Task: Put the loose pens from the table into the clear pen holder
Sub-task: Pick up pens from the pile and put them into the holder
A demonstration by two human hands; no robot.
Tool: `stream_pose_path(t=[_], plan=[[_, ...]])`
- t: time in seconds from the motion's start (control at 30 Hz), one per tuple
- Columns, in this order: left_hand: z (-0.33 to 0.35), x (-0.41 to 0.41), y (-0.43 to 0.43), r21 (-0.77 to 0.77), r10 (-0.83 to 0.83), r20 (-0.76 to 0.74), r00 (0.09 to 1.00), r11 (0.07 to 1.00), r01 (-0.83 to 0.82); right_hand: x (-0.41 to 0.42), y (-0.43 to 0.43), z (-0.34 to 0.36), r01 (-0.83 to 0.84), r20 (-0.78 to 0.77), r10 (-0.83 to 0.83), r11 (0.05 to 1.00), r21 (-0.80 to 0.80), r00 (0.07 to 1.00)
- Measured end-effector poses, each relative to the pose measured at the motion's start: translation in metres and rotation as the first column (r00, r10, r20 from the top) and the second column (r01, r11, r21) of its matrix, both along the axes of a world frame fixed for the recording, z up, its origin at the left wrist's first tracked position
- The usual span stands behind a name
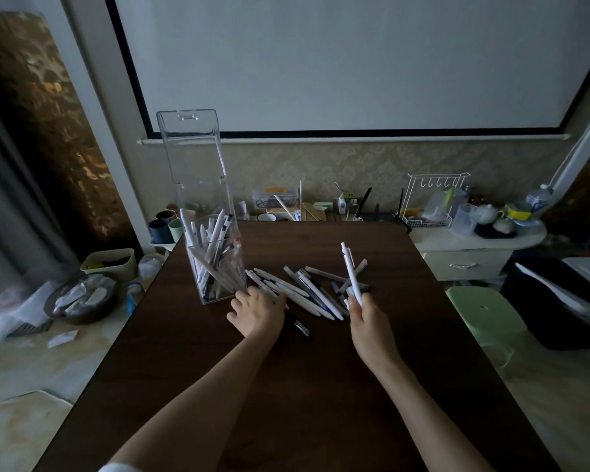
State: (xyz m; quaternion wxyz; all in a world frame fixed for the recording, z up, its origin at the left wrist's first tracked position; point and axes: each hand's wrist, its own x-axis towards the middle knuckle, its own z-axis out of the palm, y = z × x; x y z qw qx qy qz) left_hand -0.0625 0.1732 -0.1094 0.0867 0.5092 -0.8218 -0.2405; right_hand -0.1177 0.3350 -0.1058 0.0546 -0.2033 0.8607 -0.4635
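Note:
A tall clear pen holder [215, 264] stands on the dark wooden table [286, 386] at the left, its hinged lid [191, 144] flipped up, with several white pens inside. A pile of loose pens [307, 291] lies to its right. My left hand [258, 313] rests palm down on the left end of that pile, beside the holder's base, fingers on the pens. My right hand [367, 318] grips a white pen [351, 274] by its lower end and holds it upright above the pile's right side. A dark pen [300, 327] lies just in front of my left hand.
Behind the table a cluttered shelf holds cups [166, 228], boxes and a white wire rack [430, 202]. A white cabinet [470, 247] and a green stool [484, 315] stand to the right. Baskets [82, 298] sit on the floor at left. A projection screen [355, 63] hangs behind.

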Motion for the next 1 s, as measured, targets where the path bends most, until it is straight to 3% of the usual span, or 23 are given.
stream_pose_path(t=[0.23,0.37,0.47,0.53,0.6,0.67,0.73,0.8,1.0], plan=[[0.002,0.016,-0.009,-0.009,-0.193,0.110,0.975,0.981,0.195,0.010,-0.017,0.005,-0.095,0.027,0.096,0.995,-0.030,0.995],[0.001,0.029,-0.009,-0.020,-0.242,0.083,0.967,0.969,0.245,0.016,-0.026,0.009,-0.164,0.097,0.170,0.984,-0.071,0.981],[0.004,0.044,-0.015,0.124,-0.218,-0.181,0.959,0.962,0.242,0.020,-0.031,0.011,-0.195,0.225,0.228,0.968,-0.159,0.947],[0.007,0.056,-0.020,0.263,-0.164,-0.445,0.880,0.916,0.304,0.021,-0.037,0.013,-0.196,0.282,0.259,0.952,-0.233,0.924],[0.015,0.066,-0.024,0.232,-0.151,-0.641,0.753,0.896,0.377,0.023,-0.042,0.018,-0.190,0.289,0.284,0.930,-0.314,0.914],[0.030,0.077,-0.024,0.094,-0.204,-0.772,0.602,0.900,0.426,0.028,-0.049,0.026,-0.192,0.237,0.307,0.893,-0.407,0.922],[0.043,0.084,-0.023,-0.011,-0.257,-0.832,0.492,0.894,0.448,0.035,-0.055,0.035,-0.228,0.131,0.330,0.841,-0.491,0.935],[0.045,0.088,-0.024,-0.036,-0.268,-0.851,0.452,0.888,0.458,0.041,-0.061,0.039,-0.290,0.023,0.352,0.805,-0.517,0.936],[0.010,0.094,-0.026,-0.019,-0.308,-0.798,0.518,0.872,0.489,0.052,-0.062,0.020,-0.370,-0.094,0.369,0.812,-0.451,0.925]])
